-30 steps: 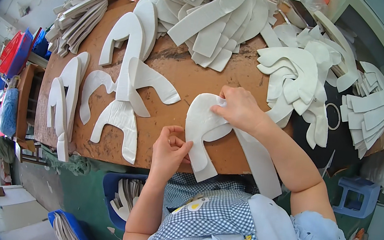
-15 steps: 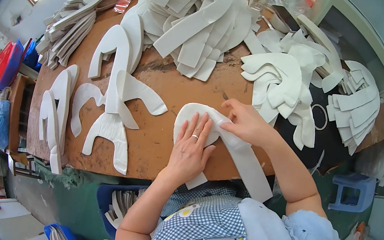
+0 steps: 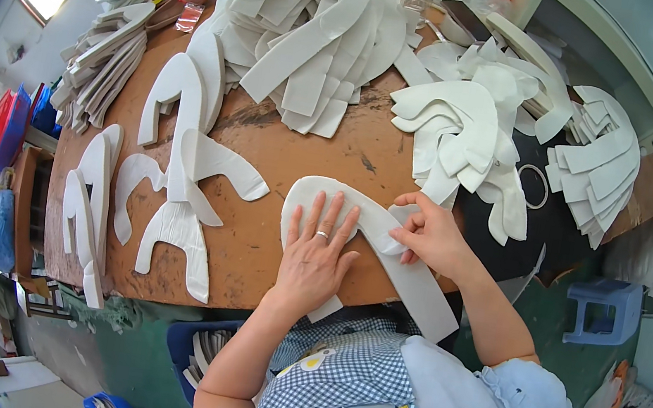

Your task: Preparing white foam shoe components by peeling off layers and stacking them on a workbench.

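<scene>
A white U-shaped padded piece (image 3: pixel 416 294) lies at the near edge of the brown table, its two arms pointing toward me. The longer visible arm overhangs the edge on the right. A thinner white curved layer (image 3: pixel 372 220) lies along its top. My left hand (image 3: pixel 311 264) rests flat on the bend, fingers spread and a ring on one finger. My right hand (image 3: pixel 434 238) has its fingers curled in a pinch on the end of the thin layer, at the top of the right arm. The left arm of the piece is mostly hidden by my left hand.
A large heap of white U-shaped pieces (image 3: pixel 315 44) stands at the back. Thin white pieces (image 3: pixel 454 126) pile up at the right, beside a fanned stack (image 3: pixel 598 171). Loose curved pieces (image 3: pixel 179 242) lie left. A blue stool (image 3: pixel 601 314) stands on the floor at right.
My right hand has moved down along the right arm of the piece, bringing the thin layer's end down against it. My left hand stays pressed on the bend. The view has shifted slightly.
</scene>
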Motion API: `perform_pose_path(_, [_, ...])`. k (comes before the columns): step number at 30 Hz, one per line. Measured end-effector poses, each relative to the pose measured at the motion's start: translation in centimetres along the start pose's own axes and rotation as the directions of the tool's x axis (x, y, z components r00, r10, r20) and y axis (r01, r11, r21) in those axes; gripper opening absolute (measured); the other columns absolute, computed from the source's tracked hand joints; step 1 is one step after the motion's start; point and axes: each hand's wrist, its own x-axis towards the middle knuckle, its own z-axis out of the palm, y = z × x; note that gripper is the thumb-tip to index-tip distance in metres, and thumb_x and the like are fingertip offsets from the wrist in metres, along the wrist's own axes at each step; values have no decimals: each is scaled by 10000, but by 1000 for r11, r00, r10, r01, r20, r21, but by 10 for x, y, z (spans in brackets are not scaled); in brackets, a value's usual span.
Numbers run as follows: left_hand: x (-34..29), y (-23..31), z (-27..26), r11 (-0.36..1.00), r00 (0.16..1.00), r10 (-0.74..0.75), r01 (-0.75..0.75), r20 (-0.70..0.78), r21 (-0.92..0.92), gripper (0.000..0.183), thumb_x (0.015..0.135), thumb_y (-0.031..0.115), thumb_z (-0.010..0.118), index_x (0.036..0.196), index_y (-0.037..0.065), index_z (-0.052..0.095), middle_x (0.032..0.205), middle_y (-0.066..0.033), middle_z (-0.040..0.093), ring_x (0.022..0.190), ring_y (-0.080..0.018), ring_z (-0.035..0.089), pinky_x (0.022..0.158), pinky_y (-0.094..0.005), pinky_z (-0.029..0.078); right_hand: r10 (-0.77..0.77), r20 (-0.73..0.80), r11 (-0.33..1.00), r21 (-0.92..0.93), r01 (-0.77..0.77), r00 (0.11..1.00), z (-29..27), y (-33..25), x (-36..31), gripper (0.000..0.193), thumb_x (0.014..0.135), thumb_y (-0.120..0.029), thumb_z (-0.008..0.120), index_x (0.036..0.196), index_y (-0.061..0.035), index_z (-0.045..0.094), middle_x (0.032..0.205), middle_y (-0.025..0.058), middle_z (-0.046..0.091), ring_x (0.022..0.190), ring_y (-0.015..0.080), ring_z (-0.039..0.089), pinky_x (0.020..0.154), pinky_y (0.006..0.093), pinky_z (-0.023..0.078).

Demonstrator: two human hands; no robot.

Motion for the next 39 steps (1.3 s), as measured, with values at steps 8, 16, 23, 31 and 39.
perform_pose_path(8, [13, -4, -2, 999, 996, 19, -15, -92, 47, 535, 953, 267, 577, 1465, 149, 475, 1515, -114, 399, 1396, -323, 346, 1159, -526, 195, -37, -38, 982, -188, 29, 999, 1, -3, 1, 419, 892, -76, 695, 1250, 22, 500, 639, 23, 598, 489, 79, 575, 447, 244, 447])
perform_pose_path(16, [14, -15, -2, 998, 993, 68, -69, -102, -11, 555, 932, 281, 610, 1463, 175, 487, 1545, -110, 369, 1395, -332, 322, 1149, -528, 192, -21, -40, 973, -230, 11, 999, -6, -2, 1, 457, 848, -100, 752, 1224, 26, 525, 609, 27, 590, 456, 80, 537, 427, 249, 427])
perform_pose_path(23, [9, -16, -6, 990, 991, 132, -130, -33, 51, 589, 903, 303, 662, 1466, 305, 490, 1599, -158, 291, 1482, -373, 221, 1174, -578, 153, 7, -37, 923, -384, -21, 999, -13, -9, 0, 294, 828, -103, 768, 1028, 5, 582, 587, 42, 592, 476, 104, 563, 452, 265, 441])
perform_pose_path(31, [16, -27, 4, 991, 987, 61, -78, -146, -111, 553, 965, 291, 565, 1464, 75, 461, 1543, -180, 390, 1463, -317, 315, 1183, -566, 174, -508, -54, 724, -568, 392, 860, 27, -22, 9, 228, 873, -114, 701, 1058, -18, 608, 1026, 152, 671, 849, 254, 694, 756, 342, 555])
perform_pose_path(39, [24, -31, 15, 991, 958, -125, 132, -256, 9, 611, 995, 317, 504, 1496, -8, 374, 1582, -159, 341, 1485, -326, 275, 1199, -537, 172, -506, 377, 254, -794, 552, 775, 47, 20, 38, 884, 910, -449, 627, 1532, 41, 234, 1631, 192, 177, 1524, 337, 139, 1214, 496, 171])
